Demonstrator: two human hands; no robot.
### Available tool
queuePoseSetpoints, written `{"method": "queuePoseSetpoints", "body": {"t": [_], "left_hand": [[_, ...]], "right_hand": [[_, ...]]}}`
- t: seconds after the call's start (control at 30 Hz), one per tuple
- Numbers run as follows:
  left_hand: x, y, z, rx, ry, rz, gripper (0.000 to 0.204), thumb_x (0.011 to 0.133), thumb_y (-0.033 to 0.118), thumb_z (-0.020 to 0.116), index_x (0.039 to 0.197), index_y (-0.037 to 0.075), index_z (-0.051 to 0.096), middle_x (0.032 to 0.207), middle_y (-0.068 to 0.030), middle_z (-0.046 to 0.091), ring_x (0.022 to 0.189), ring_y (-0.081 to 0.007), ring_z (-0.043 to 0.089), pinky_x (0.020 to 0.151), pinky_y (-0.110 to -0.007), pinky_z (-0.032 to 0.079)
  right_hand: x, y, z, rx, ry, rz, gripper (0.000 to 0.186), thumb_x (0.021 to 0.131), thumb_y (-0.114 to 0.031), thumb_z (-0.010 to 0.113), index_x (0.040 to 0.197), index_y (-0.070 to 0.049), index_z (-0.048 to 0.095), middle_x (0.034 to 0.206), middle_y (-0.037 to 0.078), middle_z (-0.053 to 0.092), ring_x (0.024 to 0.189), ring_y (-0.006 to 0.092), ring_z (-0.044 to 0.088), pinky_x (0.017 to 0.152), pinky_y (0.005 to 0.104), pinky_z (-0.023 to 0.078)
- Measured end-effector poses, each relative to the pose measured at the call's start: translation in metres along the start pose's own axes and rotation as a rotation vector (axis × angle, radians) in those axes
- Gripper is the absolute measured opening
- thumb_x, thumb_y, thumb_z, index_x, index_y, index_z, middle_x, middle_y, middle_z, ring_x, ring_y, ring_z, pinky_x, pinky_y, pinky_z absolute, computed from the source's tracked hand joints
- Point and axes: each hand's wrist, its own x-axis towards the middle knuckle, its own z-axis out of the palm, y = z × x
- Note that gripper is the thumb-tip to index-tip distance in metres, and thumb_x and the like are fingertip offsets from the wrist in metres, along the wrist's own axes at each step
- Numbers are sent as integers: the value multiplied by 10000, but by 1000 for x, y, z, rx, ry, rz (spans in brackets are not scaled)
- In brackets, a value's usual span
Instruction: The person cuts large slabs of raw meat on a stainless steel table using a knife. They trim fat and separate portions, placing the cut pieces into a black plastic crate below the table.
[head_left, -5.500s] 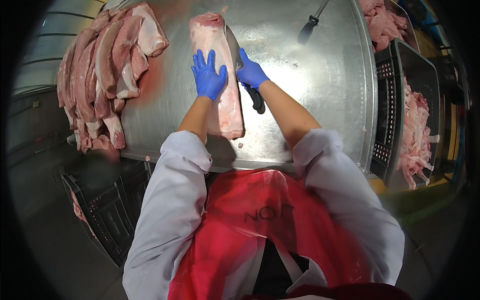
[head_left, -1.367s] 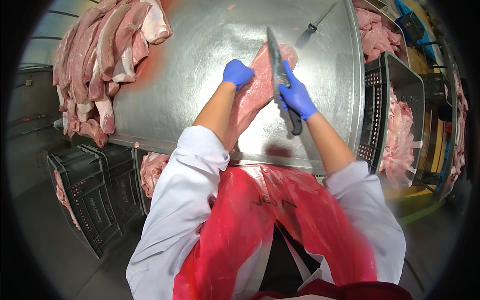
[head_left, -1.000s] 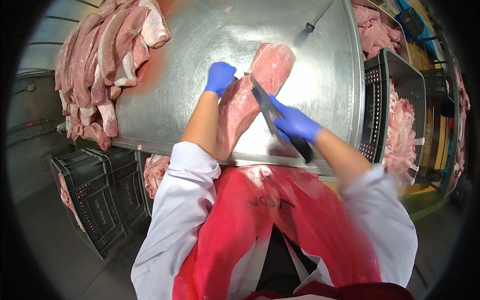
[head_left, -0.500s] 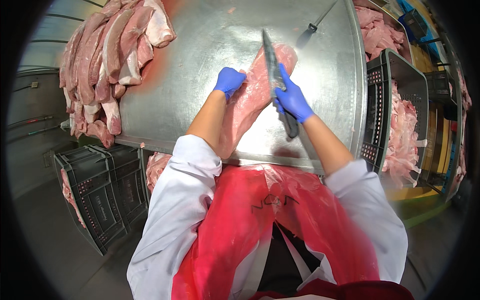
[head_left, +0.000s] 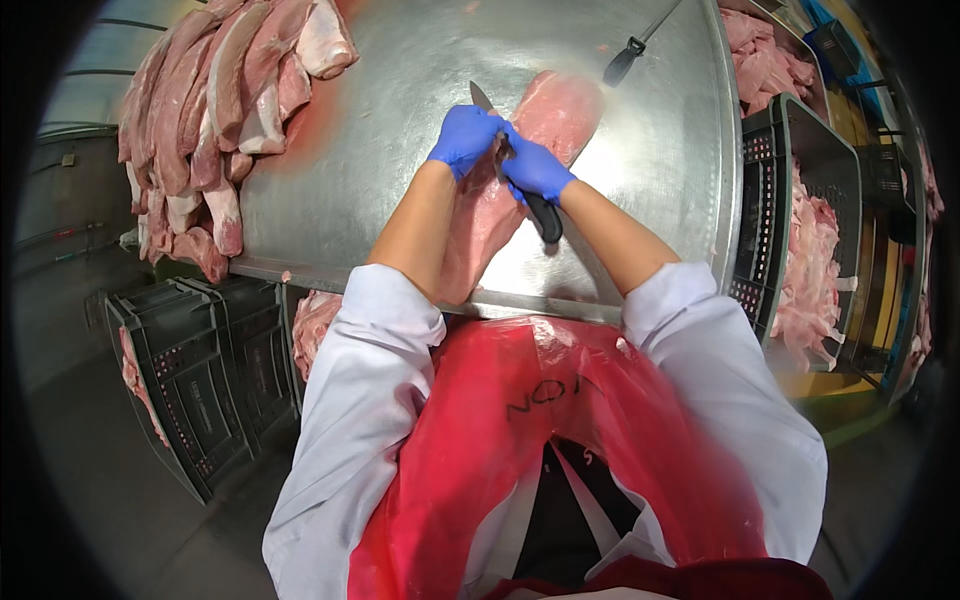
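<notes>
A long pink slab of meat, like a boneless loin [head_left: 555,115], lies slantwise on the steel table in front of me. My right hand [head_left: 537,168], in a blue glove, is closed round the black handle of a knife [head_left: 545,222]. The knife lies across the meat, its blade tip showing beyond my left hand and its middle part hidden. My left hand [head_left: 466,138], also gloved in blue, is closed over the meat's left side, against the fingers of my right. Whatever its fingers pinch is hidden.
A sharpening steel [head_left: 625,62] with a black handle lies at the table's [head_left: 390,200] far right. Many meat strips [head_left: 190,110] are piled far left. Grey crates [head_left: 800,125] with pale trimmings stand right of the table; more dark crates [head_left: 200,370] stand lower left.
My right hand has moved left with the knife, bringing it across the meat to meet my left hand. The left hand has shifted slightly and stays closed.
</notes>
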Motion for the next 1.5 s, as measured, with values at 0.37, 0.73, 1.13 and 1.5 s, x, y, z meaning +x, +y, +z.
{"method": "queuePoseSetpoints", "body": {"t": [0.37, 0.73, 1.13, 1.5], "left_hand": [[-57, 29, -22, -453, -7, -37, 153, 921, 146, 655, 813, 38, 645, 748, -47, 624, 632, -121, 580, 594, -262, 469], [-106, 40, -48, -669, 80, 107, 120, 891, 84, 639, 787, 28, 620, 720, -29, 577, 611, -107, 513, 565, -248, 429], [-153, 37, -112, -1161, -71, 266, 97, 943, 49, 626, 879, 99, 573, 762, 25, 524, 660, -76, 510, 573, -219, 414], [-230, 39, -212, -1500, -155, 443, 131, 934, 41, 609, 1062, 50, 586, 864, 5, 548, 723, -88, 505, 628, -232, 422]], "right_hand": [[9, -8, 19, 98, -96, -64, 849, 891, -97, 525, 1640, -190, 137, 853, 206, 681, 594, 259, 654, 583, 384, 559], [-20, -15, 55, -135, -141, -48, 822, 917, -182, 531, 1640, -185, 142, 840, 206, 715, 662, 278, 700, 676, 387, 575], [-79, -10, 112, -2, -309, -29, 810, 944, -85, 488, 1649, -189, 102, 757, 106, 659, 561, 174, 636, 541, 330, 538], [-129, -50, 156, -126, -434, 80, 810, 974, -93, 466, 1649, -221, 36, 744, 86, 641, 536, 172, 616, 528, 324, 546]]}}
